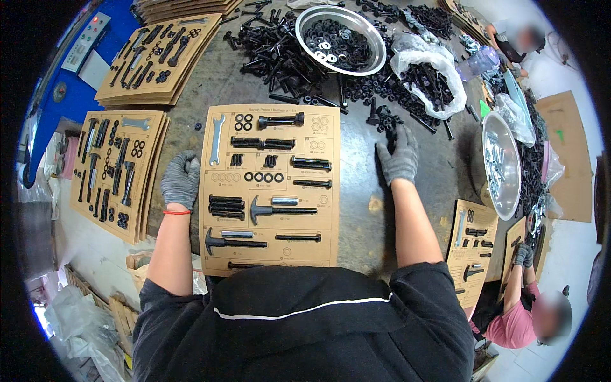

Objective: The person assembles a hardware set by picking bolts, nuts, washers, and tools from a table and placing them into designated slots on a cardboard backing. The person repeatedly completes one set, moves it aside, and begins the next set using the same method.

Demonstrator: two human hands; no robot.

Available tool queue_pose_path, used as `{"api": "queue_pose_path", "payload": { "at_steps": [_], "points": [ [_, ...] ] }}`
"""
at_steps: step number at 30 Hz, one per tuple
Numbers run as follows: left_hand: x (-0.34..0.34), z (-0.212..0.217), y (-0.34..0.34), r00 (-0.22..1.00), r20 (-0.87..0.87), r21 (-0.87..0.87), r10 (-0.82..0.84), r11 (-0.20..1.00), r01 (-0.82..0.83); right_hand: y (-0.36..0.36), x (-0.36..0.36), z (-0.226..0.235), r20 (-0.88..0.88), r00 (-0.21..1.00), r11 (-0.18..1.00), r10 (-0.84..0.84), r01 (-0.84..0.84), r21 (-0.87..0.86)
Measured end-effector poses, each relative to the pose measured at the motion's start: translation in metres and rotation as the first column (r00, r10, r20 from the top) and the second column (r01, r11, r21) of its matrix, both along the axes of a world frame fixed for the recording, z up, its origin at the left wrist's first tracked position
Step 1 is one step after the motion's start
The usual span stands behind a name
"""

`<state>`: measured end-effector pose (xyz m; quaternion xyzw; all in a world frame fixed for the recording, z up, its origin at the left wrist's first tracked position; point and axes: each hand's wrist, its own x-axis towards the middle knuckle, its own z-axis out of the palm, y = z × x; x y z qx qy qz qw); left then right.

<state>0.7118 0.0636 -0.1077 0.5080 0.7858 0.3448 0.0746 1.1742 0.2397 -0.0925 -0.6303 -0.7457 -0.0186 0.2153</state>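
A brown cardboard sheet (305, 219) with printed outlines lies in front of me. On it are an open-end wrench (217, 140), black bolts (280, 120), black nuts (243, 121), a row of black washers (263, 177) and dark T-shaped parts (283, 211). Several printed hexagon outlines are bare. My left hand (180, 181), in a grey glove, rests closed beside the sheet's left edge; its curled fingers hide whatever is inside. My right hand (400, 156), also gloved, reaches right of the sheet with thumb and fingers apart. Its fingertips are at a small cluster of black nuts (387, 121).
Stacks of filled cardboard sheets (114, 172) stand at the left. A heap of black bolts (280, 57), a metal bowl of washers (342, 67) and a plastic bag of bolts (458, 105) lie at the back. Another bowl (506, 207) and co-workers (515, 318) are at the right.
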Motion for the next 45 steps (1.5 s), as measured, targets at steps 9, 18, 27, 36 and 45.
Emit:
{"api": "queue_pose_path", "payload": {
  "at_steps": [9, 18, 27, 36, 45],
  "points": [
    [-0.004, -0.006, 0.001, 1.0, -0.004, -0.011, 0.01, 1.0, -0.01, 0.022, -0.021, -0.001, -0.1, 0.989, 0.986, -0.11, 0.096, -0.134],
    [-0.001, 0.002, -0.002, 1.0, 0.015, 0.011, -0.015, 1.0, 0.015, 0.034, -0.028, -0.009, 0.016, 0.999, 0.991, 0.039, -0.037, -0.126],
    [0.035, 0.051, 0.024, 0.959, 0.215, 0.362, -0.187, 0.927, 0.099, -0.102, 0.014, 0.004, 0.2, 0.979, 0.974, -0.045, 0.088, -0.208],
    [0.264, 0.111, 0.098, 0.483, 0.326, -0.222, -0.812, 0.431, 0.875, -0.074, 0.056, 0.0, -0.494, 0.865, 0.983, 0.089, -0.155, -0.094],
    [0.346, 0.051, 0.118, 0.537, 0.114, -0.453, -0.836, 0.437, 0.777, -0.089, 0.055, 0.03, -0.328, 0.925, 0.881, -0.195, 0.018, -0.473]
  ]
}}
